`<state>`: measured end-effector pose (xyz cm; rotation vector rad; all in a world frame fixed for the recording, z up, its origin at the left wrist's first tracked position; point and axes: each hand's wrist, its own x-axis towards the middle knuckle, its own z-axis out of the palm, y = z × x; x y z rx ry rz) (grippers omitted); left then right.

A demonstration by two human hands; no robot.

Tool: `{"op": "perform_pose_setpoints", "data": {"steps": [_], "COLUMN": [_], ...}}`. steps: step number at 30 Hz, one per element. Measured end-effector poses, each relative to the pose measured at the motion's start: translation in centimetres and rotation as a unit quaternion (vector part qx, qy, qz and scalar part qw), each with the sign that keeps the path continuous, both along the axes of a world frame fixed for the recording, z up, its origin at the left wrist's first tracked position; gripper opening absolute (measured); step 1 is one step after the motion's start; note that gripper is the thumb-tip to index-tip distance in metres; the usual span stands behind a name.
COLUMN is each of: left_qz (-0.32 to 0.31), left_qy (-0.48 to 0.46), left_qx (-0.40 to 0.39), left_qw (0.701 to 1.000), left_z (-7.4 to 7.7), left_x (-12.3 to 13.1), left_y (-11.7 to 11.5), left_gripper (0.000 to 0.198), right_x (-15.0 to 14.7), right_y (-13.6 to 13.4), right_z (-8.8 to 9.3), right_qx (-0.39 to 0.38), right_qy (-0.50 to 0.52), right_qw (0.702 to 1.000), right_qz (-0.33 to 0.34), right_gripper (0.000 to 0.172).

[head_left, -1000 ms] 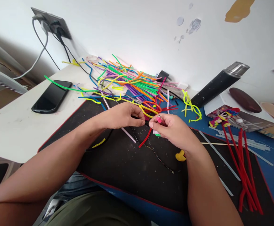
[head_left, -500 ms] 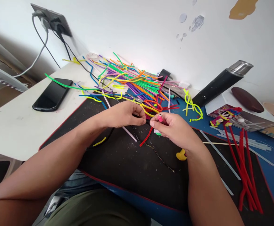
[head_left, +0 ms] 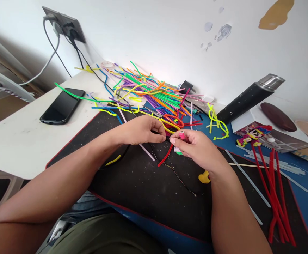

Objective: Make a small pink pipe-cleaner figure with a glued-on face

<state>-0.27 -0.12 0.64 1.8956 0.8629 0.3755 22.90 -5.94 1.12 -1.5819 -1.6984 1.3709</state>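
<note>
My left hand (head_left: 142,129) and my right hand (head_left: 193,146) meet fingertip to fingertip over a black mat (head_left: 143,183). The left hand's fingers are pinched on a thin dark strand that I cannot name. The right hand is closed round a small pink and white piece (head_left: 182,134), with a bit of green and white showing below the fingers. A red pipe cleaner (head_left: 165,156) slants down from between the hands onto the mat. Just behind the hands lies a big heap of coloured pipe cleaners (head_left: 148,93).
A black phone (head_left: 62,106) lies on the white table at the left. A dark flask (head_left: 249,97) lies at the back right, next to a box with a small figure (head_left: 251,134). Long red pipe cleaners (head_left: 274,190) and pale sticks (head_left: 246,178) lie at the right. A yellow scrap (head_left: 204,177) sits by my right wrist.
Both hands have stayed together with hardly any shift. The view has tilted a little, so everything sits slightly lower and further right.
</note>
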Motion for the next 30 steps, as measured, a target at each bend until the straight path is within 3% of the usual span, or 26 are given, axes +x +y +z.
{"op": "perform_pose_setpoints", "data": {"steps": [30], "left_qz": [0.002], "left_qy": [-0.037], "left_qx": [-0.013], "left_qw": [0.999], "left_z": [0.23], "left_x": [0.12], "left_y": [-0.15], "left_gripper": [0.014], "right_x": [-0.13], "right_y": [-0.04], "right_z": [0.36], "right_qx": [-0.03], "right_qy": [0.043], "right_qw": [0.999], "right_qz": [-0.005], "right_gripper": [0.036]}}
